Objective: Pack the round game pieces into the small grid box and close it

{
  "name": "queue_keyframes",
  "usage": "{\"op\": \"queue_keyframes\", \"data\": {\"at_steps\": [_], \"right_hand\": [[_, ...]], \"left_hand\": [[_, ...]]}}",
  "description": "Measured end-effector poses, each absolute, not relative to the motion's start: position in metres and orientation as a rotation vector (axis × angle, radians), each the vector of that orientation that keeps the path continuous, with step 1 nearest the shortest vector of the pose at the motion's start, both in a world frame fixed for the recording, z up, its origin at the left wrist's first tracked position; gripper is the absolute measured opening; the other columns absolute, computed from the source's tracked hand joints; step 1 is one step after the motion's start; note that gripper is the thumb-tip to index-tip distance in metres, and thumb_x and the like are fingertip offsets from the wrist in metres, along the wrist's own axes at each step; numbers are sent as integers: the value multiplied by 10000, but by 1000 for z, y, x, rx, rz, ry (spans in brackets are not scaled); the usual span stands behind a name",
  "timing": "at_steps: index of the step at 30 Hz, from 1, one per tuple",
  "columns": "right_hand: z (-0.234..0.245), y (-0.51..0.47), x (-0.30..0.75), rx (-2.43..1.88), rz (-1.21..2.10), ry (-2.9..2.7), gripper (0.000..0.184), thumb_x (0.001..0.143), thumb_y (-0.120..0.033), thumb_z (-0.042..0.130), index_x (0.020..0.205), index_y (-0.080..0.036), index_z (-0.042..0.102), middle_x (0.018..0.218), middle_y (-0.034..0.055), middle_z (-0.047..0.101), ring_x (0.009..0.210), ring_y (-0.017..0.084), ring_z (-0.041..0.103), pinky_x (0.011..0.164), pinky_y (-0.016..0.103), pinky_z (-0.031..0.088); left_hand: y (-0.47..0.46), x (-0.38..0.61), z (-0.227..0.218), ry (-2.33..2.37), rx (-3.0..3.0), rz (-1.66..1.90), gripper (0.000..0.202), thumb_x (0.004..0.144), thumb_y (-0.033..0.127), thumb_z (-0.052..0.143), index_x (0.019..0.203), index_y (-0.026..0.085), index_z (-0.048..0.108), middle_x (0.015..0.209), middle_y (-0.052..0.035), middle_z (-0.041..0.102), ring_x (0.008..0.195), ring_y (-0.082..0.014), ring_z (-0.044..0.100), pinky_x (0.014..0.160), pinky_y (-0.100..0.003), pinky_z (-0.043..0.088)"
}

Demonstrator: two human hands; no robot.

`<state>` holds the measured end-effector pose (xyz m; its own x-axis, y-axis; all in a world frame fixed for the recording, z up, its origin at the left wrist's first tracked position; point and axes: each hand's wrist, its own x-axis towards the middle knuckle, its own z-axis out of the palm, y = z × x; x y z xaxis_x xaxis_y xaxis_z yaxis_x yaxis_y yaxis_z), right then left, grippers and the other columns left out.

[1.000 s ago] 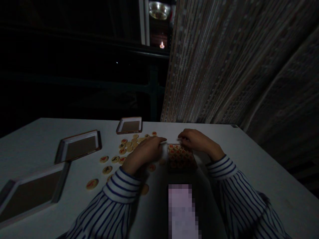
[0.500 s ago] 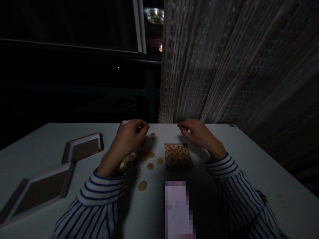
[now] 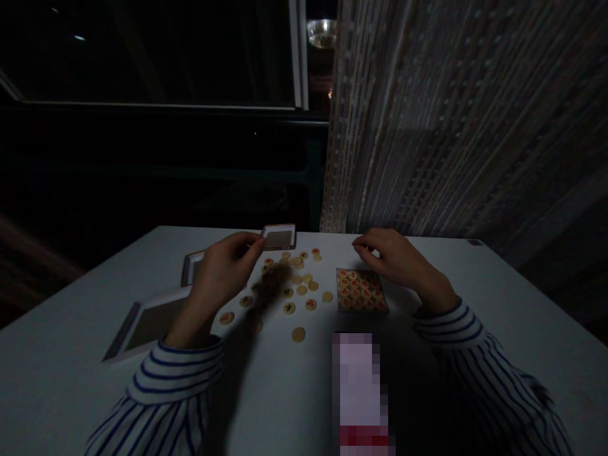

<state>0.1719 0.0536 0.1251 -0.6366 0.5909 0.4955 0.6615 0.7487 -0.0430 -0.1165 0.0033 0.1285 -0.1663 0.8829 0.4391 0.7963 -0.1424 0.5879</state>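
Several round wooden game pieces (image 3: 301,290) with red or dark marks lie loose on the white table (image 3: 475,316). A small square box (image 3: 361,291) to their right is packed with red-marked pieces. My left hand (image 3: 223,273) is raised above the loose pieces, fingers curled and pinched together; what it holds, if anything, is too dark to make out. My right hand (image 3: 396,259) hovers just behind the packed box, fingers bent and apart, holding nothing that I can see. Both arms wear white sleeves with blue stripes.
Three empty box halves lie on the table: a small one (image 3: 278,237) at the back, one (image 3: 192,269) behind my left hand, a larger one (image 3: 147,323) at the left. A beaded curtain (image 3: 451,126) hangs behind, with a dark window at left. The room is dim.
My left hand has lifted from beside the packed box and drawn back to the left above the loose pieces. My right hand has lifted off the box's far edge. The camera has shifted.
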Motion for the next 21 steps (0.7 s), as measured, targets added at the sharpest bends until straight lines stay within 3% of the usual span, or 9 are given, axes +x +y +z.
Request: {"op": "queue_keyframes", "data": {"at_steps": [5,16,21], "right_hand": [[124,42,157,-851,-171,-2450,185,841,-226,449,907,-149,605,834,59,617,779,158,550,709,283,392],[110,29,87,-847,-74,-2733,232,868,-248,396,893,-165,611,863,60,608,811,165,540,743,295,366],[93,26,46,-739,-49,-2922,232,873,-230,384,871,-159,604,877,65,598,835,163,532,748,286,342]], "left_hand": [[-15,-146,115,1986,1899,1297,335,764,451,469,849,169,628,789,-35,674,706,-165,611,626,-232,457],[-49,-183,62,2068,1827,1072,354,799,431,427,901,157,626,885,-66,668,774,-194,616,708,-298,460],[-56,-178,29,1918,1928,1082,285,821,336,422,931,164,621,952,-74,650,874,-187,597,795,-317,459]]}}
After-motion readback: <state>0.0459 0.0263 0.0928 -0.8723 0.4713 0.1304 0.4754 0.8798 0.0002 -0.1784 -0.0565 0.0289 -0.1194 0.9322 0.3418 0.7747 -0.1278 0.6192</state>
